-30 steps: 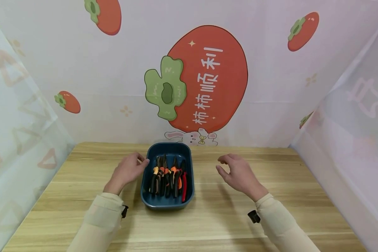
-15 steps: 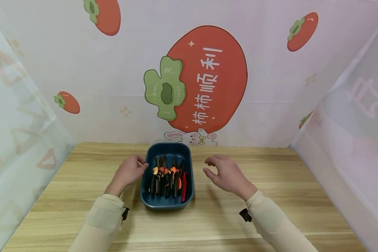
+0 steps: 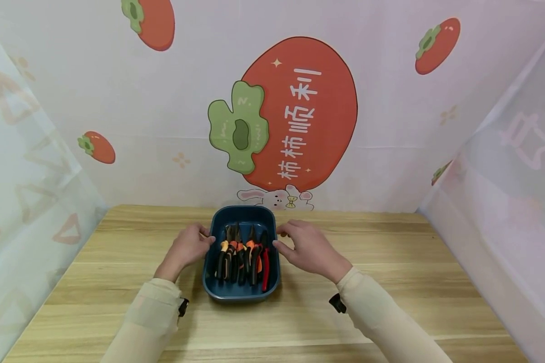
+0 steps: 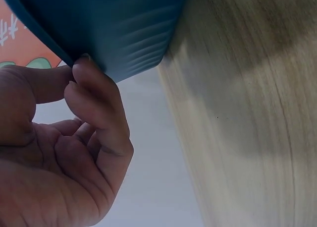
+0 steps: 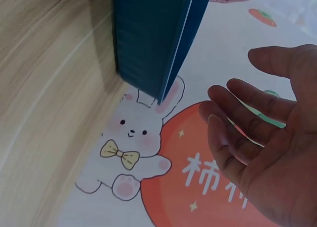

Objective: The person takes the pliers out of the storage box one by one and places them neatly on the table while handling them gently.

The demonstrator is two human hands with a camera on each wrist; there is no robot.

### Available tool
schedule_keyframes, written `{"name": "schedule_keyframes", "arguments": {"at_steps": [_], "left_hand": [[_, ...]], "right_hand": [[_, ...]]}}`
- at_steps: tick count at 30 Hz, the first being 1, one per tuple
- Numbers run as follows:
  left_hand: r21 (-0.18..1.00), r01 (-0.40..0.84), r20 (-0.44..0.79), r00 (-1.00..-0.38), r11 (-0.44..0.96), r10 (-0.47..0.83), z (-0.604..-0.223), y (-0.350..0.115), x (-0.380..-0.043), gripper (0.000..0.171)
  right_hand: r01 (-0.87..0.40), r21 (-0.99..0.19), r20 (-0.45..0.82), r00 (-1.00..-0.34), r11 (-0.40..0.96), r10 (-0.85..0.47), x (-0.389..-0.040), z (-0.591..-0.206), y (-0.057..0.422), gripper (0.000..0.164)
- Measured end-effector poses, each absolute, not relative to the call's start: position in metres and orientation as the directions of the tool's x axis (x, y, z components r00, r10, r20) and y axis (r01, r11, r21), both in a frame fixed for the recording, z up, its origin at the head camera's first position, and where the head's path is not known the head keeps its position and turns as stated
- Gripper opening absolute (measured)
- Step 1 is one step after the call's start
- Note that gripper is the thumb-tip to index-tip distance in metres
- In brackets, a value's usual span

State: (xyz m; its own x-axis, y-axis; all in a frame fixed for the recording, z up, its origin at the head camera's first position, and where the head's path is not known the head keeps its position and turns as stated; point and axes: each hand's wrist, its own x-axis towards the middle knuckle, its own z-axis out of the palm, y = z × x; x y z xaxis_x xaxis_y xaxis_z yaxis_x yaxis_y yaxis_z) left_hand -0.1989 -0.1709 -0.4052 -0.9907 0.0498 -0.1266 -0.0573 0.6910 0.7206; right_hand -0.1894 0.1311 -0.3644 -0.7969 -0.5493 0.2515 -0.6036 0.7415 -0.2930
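While the left hand (image 3: 187, 249) pinches the left rim of the blue tray (image 3: 240, 296) near the back edge of the table (image 3: 404, 287), the right hand (image 3: 315, 252) stands loosely spread beside the right rim; table surface extends both sides.

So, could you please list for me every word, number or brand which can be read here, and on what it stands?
"柿柿顺利": on the large red persimmon, white, read from bottom to top.
Pink marks on the right side panel: too faint to read.
Pale marks on the green leaf: too unclear to read.
Pliers: any marking is too small to read.
Blue container: no text visible.
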Motion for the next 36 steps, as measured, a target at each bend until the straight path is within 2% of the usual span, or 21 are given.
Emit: {"name": "schedule_keyframes", "arguments": {"at_steps": [14,24,36], "left_hand": [[0.712,-0.08,-0.147,-0.988,0.698,0.037,-0.404,-0.169,-0.199,0.024],[0.71,-0.061,-0.127,-0.991,0.702,0.041,-0.406,-0.17,-0.2,0.025],[0.711,-0.07,-0.139,-0.989,0.699,0.043,-0.406,-0.17,-0.201,0.025]], "right_hand": [[-0.592,-0.343,0.153,-0.801,0.729,-0.579,-0.201,-0.36,0.104,0.03],[-0.608,-0.3,0.131,-0.789,0.735,-0.6,-0.214,-0.362,0.095,0.028],[-0.634,-0.207,0.012,-0.763,0.745,-0.646,-0.225,-0.371,0.086,0.029]]}}
